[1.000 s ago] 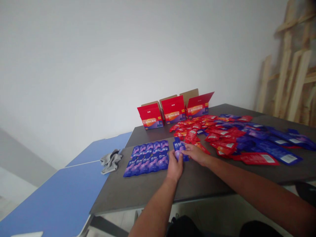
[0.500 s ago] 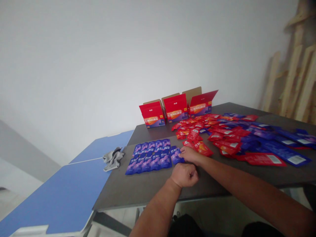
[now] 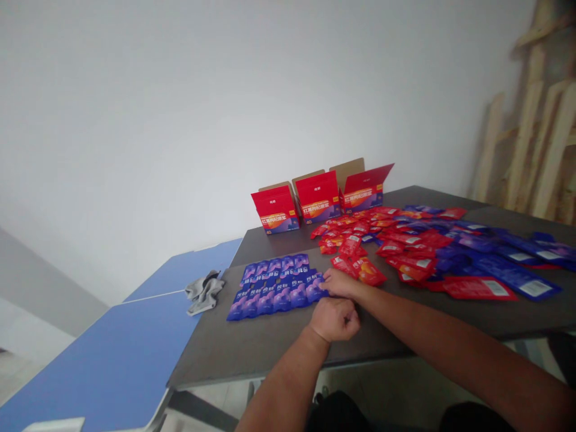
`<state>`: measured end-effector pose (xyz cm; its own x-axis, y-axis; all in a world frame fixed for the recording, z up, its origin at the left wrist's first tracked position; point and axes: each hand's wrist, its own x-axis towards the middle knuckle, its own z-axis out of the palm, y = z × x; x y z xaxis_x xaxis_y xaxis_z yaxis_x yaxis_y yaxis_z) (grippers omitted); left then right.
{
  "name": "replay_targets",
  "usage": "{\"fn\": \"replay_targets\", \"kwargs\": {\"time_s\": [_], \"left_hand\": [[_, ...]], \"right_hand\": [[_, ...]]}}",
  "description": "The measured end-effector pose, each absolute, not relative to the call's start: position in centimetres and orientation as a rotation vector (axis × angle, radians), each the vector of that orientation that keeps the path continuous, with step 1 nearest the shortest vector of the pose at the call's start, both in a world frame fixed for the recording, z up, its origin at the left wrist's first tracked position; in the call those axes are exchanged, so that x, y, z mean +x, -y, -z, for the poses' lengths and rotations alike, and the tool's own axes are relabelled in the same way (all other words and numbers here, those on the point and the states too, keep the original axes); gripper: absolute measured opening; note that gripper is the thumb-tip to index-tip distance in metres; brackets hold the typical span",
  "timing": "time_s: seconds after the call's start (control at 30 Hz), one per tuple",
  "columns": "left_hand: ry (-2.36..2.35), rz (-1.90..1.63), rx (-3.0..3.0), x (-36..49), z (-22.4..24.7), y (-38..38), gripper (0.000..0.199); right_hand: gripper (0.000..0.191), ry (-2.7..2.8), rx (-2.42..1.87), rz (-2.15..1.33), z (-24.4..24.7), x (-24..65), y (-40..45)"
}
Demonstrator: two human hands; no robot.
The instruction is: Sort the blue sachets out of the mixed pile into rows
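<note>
Head view, and here's the right hand (image 3: 339, 283) with its fingers bent, their tips on the right edge of the end purple sachet (image 3: 314, 288), directly at nine o'clock from it; whether they're pinching or just pressing, I can't tell. That sachet lies flat on the dark table (image 3: 229, 354), right up against its neighbour, rounding off the front row of a neat two-row block of purple sachets (image 3: 267, 298). Six o'clock from the right hand, the left hand (image 3: 335, 319) is rolled into a fist on the table's near side; can't see whether anything's inside.

Close by at one to two o'clock, loose red sachets (image 3: 371, 273)! Out towards two and three, a big jumbled pile of red and purple sachets (image 3: 418, 243). Half past ten to half past twelve: three red cartons (image 3: 320, 207), flaps up. Nine o'clock, a crumpled grey cloth (image 3: 204, 294) by the edge; eight o'clock, a blue table (image 3: 103, 354); two o'clock, wooden slats (image 3: 524, 150) against the wall.
</note>
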<state>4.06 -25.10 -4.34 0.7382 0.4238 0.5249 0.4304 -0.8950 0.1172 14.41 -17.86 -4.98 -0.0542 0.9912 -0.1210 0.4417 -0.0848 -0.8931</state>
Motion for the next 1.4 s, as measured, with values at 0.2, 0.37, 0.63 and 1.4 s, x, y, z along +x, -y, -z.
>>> {"fn": "replay_targets", "kwargs": {"time_s": [0.2,0.37,0.63,1.4], "left_hand": [[0.715,0.84,-2.93,4.0,4.4,25.1,0.008],[0.745,0.837,-2.939,4.0,4.2,25.1,0.007],[0.758,0.874,-2.962,4.0,4.2,25.1,0.006],[0.823,0.827,-2.959,3.9,3.7,25.4,0.011]], "right_hand": [[0.004,1.664,-1.634,-1.057,4.3,14.4,18.1],[0.01,1.801,-1.7,-0.805,4.6,14.5,17.8],[0.025,1.973,-1.778,-0.51,4.0,14.9,18.4],[0.008,1.911,-1.806,-0.197,0.0,27.0,17.1]]}}
